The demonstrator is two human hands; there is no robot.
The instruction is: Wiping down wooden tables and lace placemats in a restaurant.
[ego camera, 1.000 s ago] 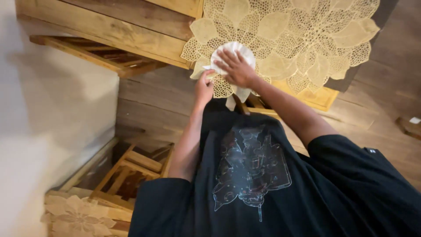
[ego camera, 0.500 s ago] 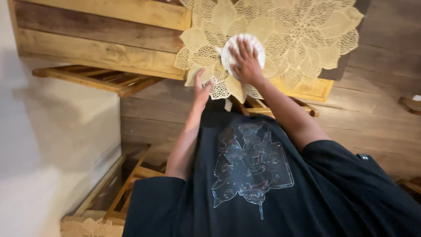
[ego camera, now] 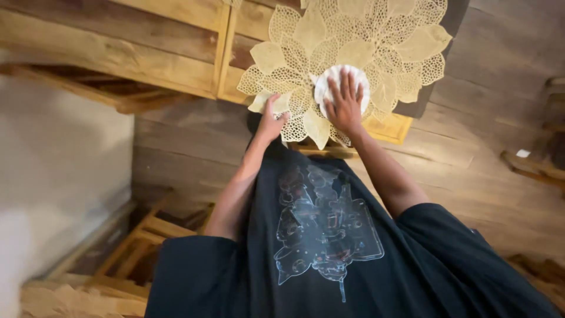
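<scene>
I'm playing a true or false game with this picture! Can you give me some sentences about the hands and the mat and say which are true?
1. The right hand lies flat on a white cloth. True.
2. The left hand is holding a cup. False: its fingers pinch the edge of the gold leaf-shaped lace mat.
3. The mat lies on a wooden table. True.
4. The person wears a white shirt. False: it is a black shirt with a pale drawing.
5. The two hands touch each other. False: they are apart.

Mat (ego camera: pixel 376 35) upper centre lying bare beyond the white cloth (ego camera: pixel 329 82); wooden frame rail (ego camera: pixel 223 50) blocking upper left.
</scene>
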